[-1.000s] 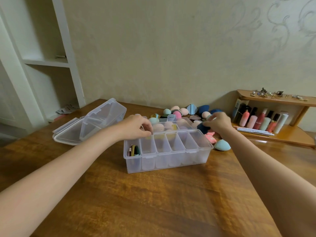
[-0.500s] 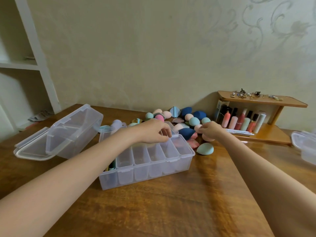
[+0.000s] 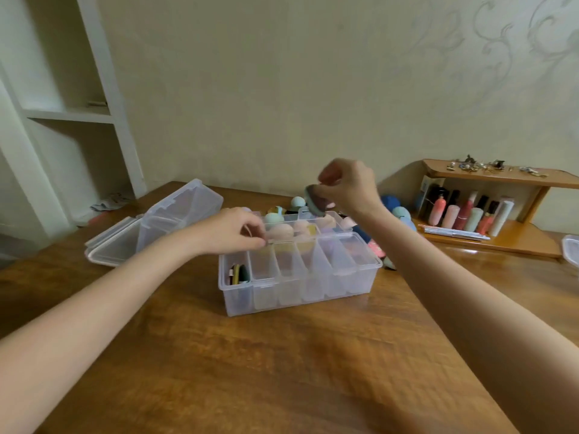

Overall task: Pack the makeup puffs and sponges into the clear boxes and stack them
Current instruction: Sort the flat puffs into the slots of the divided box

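Right hand [image 3: 347,189] raised above clear box [image 3: 300,277], fingers curled, pinching dark sponge [image 3: 315,200] at fingertips; sponge hangs below thumb. Left hand [image 3: 232,230] at box's far rim, fingertips pressed together on divider edge. Box on table [image 3: 282,371].

I can read no text, brand or number anywhere. The cosmetic tubes [image 3: 463,214] on the wooden shelf [image 3: 501,178] may carry labels, but they are too small and blurred for me to make out.
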